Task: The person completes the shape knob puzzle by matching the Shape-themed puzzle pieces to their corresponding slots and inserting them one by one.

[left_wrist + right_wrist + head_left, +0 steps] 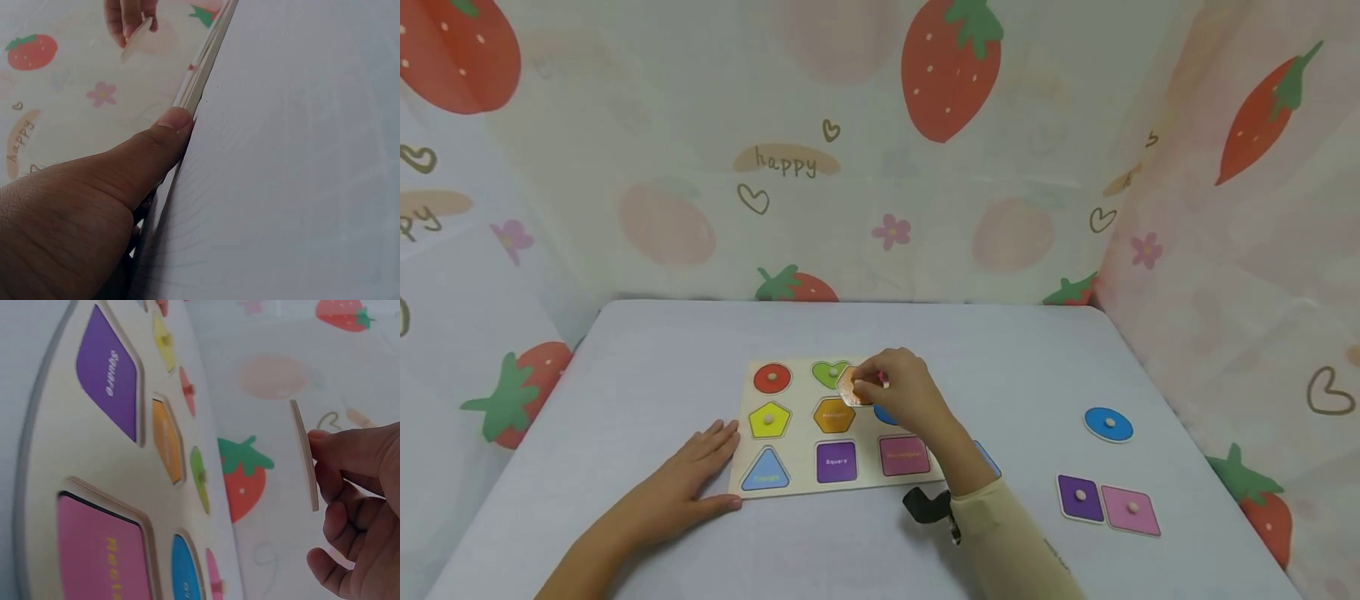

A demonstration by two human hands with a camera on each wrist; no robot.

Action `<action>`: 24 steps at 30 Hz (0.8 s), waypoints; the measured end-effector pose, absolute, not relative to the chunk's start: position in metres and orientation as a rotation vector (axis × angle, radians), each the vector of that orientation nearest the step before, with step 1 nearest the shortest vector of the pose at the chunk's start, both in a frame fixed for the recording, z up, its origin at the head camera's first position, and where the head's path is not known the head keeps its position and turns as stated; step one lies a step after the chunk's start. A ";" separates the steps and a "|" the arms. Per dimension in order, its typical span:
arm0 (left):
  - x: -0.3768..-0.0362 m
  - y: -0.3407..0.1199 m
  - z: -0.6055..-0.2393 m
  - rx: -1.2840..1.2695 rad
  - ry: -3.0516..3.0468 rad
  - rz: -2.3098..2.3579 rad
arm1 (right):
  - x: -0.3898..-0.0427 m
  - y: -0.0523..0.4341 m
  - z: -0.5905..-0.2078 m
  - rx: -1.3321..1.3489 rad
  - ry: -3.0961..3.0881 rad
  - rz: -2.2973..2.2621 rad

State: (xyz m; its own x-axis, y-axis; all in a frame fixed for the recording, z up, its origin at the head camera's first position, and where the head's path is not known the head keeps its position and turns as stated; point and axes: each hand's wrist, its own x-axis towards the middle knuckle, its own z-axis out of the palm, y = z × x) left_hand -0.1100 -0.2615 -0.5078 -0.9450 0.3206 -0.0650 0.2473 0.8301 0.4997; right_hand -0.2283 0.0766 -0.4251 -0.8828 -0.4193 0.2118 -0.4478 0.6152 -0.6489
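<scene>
Nearest the head camera, the left hand [688,487] lies flat and relaxed on the bench [625,392], its thumb tip against the near left corner of the wooden shape board [801,487], steadying it while grasping nothing. Further in, the right hand [904,392] pinches an orange piece [852,386] by its small knob, holding it tilted just above the board's upper row, beside the green heart [827,373].

By my judgement the step in hand is lifting or placing this piece at the orange hollow [835,415] just below it; the next move calls for levelling the piece and turning its edges to match a hollow.

Readable writing: "Square" on the purple hollow [837,461], a word beginning "Rect" on the pink hollow [904,455], and "happy" on the curtain [786,162]. Off to the right lie a blue circle [1108,424], a purple square [1080,497] and a pink piece [1131,509].
</scene>
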 end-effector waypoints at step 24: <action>-0.111 -0.260 -0.504 0.468 2.865 0.757 | -0.227 0.043 -0.466 0.752 -2.987 0.922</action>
